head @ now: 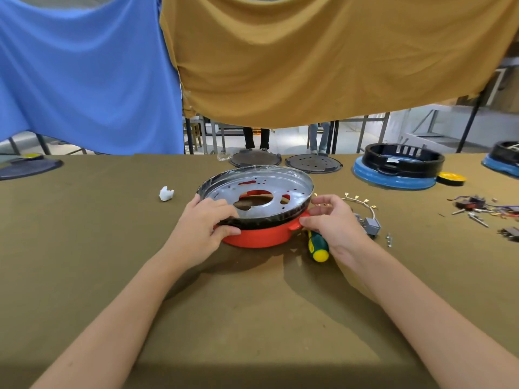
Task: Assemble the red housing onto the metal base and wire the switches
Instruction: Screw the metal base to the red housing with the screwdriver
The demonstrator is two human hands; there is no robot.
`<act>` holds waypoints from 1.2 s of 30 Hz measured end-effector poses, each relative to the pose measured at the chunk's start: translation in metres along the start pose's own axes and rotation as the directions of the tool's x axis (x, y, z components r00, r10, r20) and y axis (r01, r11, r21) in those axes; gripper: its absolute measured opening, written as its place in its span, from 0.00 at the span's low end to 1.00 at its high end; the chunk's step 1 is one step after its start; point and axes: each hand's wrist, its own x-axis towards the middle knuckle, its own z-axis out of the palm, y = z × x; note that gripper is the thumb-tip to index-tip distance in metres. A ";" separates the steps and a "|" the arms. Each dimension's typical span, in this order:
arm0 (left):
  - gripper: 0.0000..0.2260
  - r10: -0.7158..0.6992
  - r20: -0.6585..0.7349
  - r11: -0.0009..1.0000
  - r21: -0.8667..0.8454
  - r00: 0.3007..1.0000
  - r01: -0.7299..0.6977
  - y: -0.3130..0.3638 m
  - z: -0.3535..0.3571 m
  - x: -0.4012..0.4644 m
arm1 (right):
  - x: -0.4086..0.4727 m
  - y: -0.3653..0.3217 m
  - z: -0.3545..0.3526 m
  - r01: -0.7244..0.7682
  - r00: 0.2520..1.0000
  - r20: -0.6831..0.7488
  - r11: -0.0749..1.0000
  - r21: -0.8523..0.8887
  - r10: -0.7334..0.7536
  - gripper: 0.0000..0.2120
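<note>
Both our forearms reach over the olive cloth-covered table (84, 248). Our left hand (200, 228) grips the near-left rim of the round silver metal base (280, 185), fingers curled over its edge; base sits tilted in the red plastic housing (258, 235) at table ctr. Our right hand (331, 220) pinches the housing's red side tab. Green/yellow screwdriver (317, 245) lies under that hand; grey switches w/ wires (370, 224) just to the right.

A round, shiny metal base (262, 189) with a large central cut-out and small holes sits tilted in a red plastic ring-shaped housing (259, 234) on the counter. At its 3 o'clock lie grey switches (372, 226) and white wires with brass terminals (361, 200).
</note>
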 end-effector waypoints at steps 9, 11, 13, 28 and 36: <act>0.04 0.042 -0.005 0.996 0.080 0.999 -0.042 -0.004 0.006 0.000 | -0.011 -0.001 -0.008 0.024 1.000 -0.001 0.996 -0.087 -0.024 0.18; 0.05 0.034 -0.002 0.996 0.087 0.999 -0.034 -0.004 0.006 0.000 | -0.014 -0.002 -0.014 0.015 1.000 0.002 0.999 -0.039 -0.015 0.18; 0.03 0.029 -0.006 0.996 0.085 1.000 -0.029 -0.004 0.007 0.000 | -0.016 -0.002 -0.023 0.012 1.000 -0.028 0.999 -0.043 -0.013 0.15; 0.14 -0.023 -0.084 0.996 -0.089 0.996 0.016 -0.004 0.005 -0.008 | 0.011 0.013 -0.122 -0.253 0.960 -0.278 0.554 -0.793 0.040 0.06; 0.13 -0.033 -0.099 0.998 -0.052 0.995 0.028 0.000 0.005 -0.009 | 0.005 0.005 -0.103 -0.001 0.922 -0.262 0.674 -0.739 -0.286 0.02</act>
